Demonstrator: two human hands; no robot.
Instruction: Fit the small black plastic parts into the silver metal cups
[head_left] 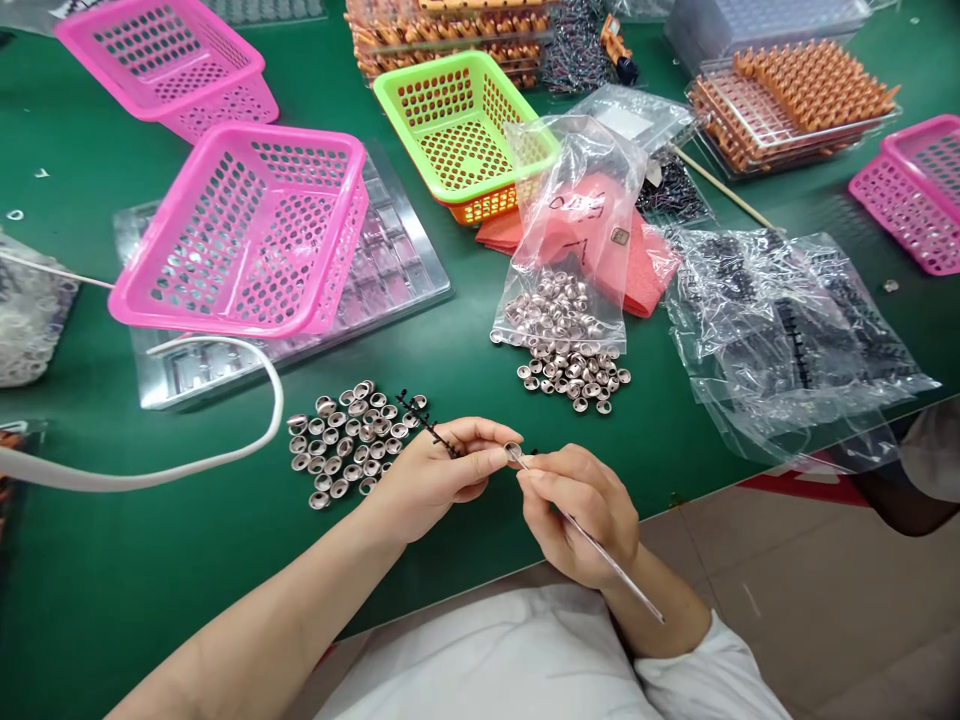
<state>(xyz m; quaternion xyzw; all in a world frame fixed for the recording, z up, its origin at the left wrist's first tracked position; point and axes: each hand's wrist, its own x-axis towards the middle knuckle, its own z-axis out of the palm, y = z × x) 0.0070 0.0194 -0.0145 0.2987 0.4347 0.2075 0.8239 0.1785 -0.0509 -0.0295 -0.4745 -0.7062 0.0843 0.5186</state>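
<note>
My left hand (442, 475) pinches a small silvery metal cup (513, 451) between thumb and forefinger. A black branched plastic sprue (426, 420) also sticks out from this hand, over its back. My right hand (585, 510) is closed around a thin metal rod (615, 572), whose tip meets the little cup. The rod slants down to the right past the wrist. Left of my hands lies a spread of similar metal cups (330, 437) on the green table (247, 570). Another heap of these cups (577, 375) spills from a clear plastic bag (574, 240) beyond my hands.
Pink baskets (240, 230) stand at the left on a clear tray (405, 240). A green basket (465, 125) sits at the back centre beside a red cloth (645, 265). Bags of black parts (795, 340) lie right. A white cable (225, 465) curves in from the left.
</note>
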